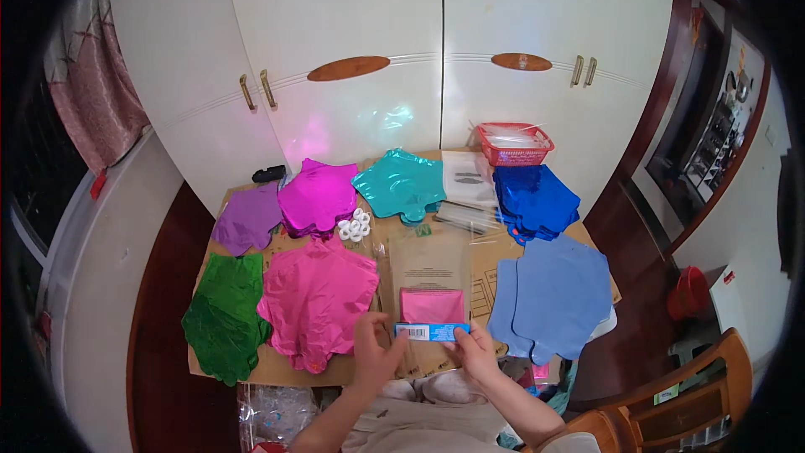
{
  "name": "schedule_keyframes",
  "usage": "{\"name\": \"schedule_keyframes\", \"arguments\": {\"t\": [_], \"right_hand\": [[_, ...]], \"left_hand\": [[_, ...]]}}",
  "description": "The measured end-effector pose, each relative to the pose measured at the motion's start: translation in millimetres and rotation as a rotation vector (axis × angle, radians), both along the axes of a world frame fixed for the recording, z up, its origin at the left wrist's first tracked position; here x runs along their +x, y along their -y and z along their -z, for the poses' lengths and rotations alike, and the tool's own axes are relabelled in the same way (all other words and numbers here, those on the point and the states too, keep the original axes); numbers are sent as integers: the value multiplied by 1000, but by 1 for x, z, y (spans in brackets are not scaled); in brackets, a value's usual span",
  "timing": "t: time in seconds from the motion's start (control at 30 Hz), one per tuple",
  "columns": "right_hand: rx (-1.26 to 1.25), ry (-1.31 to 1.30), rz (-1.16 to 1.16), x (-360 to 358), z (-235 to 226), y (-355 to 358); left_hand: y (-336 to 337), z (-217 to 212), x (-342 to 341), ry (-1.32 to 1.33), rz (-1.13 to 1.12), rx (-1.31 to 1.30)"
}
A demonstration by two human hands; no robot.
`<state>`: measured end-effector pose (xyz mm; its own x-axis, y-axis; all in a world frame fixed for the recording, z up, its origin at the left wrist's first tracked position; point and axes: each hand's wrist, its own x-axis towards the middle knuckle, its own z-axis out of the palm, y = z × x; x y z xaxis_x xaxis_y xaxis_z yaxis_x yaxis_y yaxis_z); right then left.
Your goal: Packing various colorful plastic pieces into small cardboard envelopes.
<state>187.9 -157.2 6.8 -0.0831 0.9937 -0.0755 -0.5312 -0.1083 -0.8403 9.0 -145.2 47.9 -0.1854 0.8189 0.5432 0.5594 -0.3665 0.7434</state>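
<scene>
In front of me lies a clear plastic bag [432, 258] with a folded pink foil piece [432, 305] inside. A blue-and-white strip with a barcode [432, 332] runs across the bag's near end. My right hand [478, 356] pinches the strip's right end, its thumb on top. At the left end is my left hand [377, 351], thumb and fingers apart and nothing visible between them. To its left is a stack of flat pink star-shaped foil balloons [320, 302]. Flat light-blue star shapes [562, 298] lie to the right of my right hand.
Cardboard [486, 260] covers the table. Around its edge lie green [224, 315], purple [249, 216], magenta [317, 195], teal [402, 184] and dark-blue foil shapes [537, 201]. White ribbon rolls [354, 226], clear sleeves [468, 216] and a red basket [515, 144] stand farther back. A wooden chair [671, 394] is at right.
</scene>
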Motion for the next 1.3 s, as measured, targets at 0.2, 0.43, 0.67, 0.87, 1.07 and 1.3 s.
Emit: {"name": "schedule_keyframes", "arguments": {"t": [0.2, 0.43, 0.67, 0.87, 1.07, 1.3], "right_hand": [[115, 82, -48, -4, -17, 6], [197, 94, -43, -1, -8, 4], [224, 214, 40, -6, -15, 0], [198, 241, 215, -27, -40, -3], [183, 284, 287, -35, -50, -5], [242, 275, 195, -29, -42, -8]], "left_hand": [[-3, 20, -11, 1216, 535, -750], [-2, 29, -4, 1227, 507, -580], [2, 17, 2, 1183, 395, -487], [3, 17, 7, 1181, 356, -469], [8, 20, 12, 1093, 331, -385], [6, 24, 10, 1121, 283, -351]]}}
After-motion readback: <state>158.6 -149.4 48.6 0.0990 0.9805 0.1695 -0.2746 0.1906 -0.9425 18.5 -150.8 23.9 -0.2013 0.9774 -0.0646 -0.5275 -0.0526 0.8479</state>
